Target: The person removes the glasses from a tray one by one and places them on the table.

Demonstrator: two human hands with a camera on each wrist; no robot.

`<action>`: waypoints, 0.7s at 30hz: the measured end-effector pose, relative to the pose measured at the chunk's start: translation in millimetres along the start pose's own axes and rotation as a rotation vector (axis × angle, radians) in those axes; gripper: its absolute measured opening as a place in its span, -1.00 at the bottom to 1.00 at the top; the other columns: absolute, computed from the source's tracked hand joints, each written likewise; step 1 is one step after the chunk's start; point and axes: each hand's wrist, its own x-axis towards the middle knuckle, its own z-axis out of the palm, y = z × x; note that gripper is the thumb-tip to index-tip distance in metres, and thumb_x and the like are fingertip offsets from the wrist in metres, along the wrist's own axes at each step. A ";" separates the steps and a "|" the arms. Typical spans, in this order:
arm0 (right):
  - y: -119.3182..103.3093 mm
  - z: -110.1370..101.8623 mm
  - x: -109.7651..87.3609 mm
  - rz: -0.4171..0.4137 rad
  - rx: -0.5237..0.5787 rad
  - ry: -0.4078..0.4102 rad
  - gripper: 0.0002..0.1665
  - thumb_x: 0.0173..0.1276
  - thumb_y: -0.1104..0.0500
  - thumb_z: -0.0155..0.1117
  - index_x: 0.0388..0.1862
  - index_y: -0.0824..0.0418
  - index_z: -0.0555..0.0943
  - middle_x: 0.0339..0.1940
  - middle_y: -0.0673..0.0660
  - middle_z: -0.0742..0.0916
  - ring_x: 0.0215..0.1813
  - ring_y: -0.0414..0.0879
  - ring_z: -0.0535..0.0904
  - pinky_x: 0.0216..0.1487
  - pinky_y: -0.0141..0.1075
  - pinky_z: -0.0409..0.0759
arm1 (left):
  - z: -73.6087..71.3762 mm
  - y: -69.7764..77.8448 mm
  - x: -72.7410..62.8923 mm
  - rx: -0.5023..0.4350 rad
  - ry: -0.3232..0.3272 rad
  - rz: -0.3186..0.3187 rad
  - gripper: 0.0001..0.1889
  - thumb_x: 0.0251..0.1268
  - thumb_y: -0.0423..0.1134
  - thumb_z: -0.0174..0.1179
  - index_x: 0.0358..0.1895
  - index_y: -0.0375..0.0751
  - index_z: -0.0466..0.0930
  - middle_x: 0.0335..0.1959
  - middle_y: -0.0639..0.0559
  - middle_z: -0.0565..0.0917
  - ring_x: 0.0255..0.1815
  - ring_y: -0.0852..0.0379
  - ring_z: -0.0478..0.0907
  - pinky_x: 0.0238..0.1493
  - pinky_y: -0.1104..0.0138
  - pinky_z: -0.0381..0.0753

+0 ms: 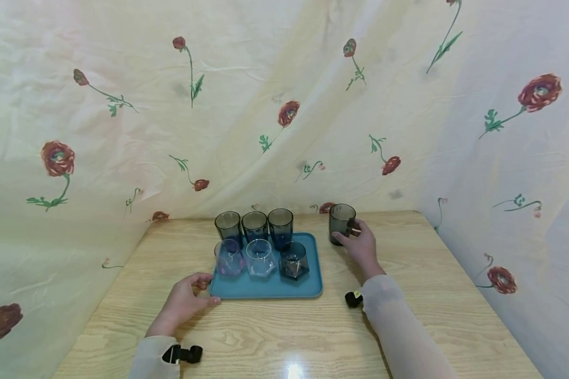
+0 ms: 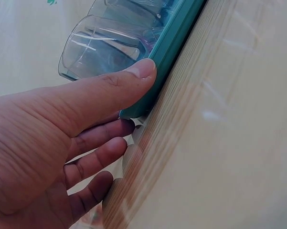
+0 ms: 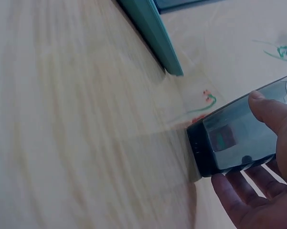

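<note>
A blue tray (image 1: 265, 291) lies on the table with two rows of glasses on it. My left hand (image 1: 186, 299) grips its near left corner; in the left wrist view the thumb (image 2: 142, 69) presses the rim and the index finger is mostly hidden. Right of the tray, my right hand (image 1: 360, 246) holds a tall grey glass (image 1: 340, 223) upright, thumb on one side and fingers on the other. That glass's base (image 3: 200, 150) is at the tabletop in the right wrist view; I cannot tell whether it touches.
Three tall grey glasses (image 1: 255, 223) make up the tray's back row. In front of them are a pinkish short glass (image 1: 229, 260), a clear one (image 1: 261, 260) and a dark faceted one (image 1: 294, 263). A flowered cloth (image 1: 237, 131) hangs behind the wooden table (image 1: 265, 337).
</note>
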 end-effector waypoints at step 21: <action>-16.7 6.0 -2.2 -0.049 -0.016 -0.064 0.21 0.33 -0.08 0.58 0.72 0.17 0.04 0.55 0.36 0.36 0.53 0.29 0.31 0.40 0.19 0.41 | 1.3 -1.0 1.9 -0.008 0.004 -0.005 -0.32 -0.03 0.00 0.70 0.23 -0.02 0.68 -0.07 0.11 0.67 0.00 0.10 0.59 0.13 0.04 0.61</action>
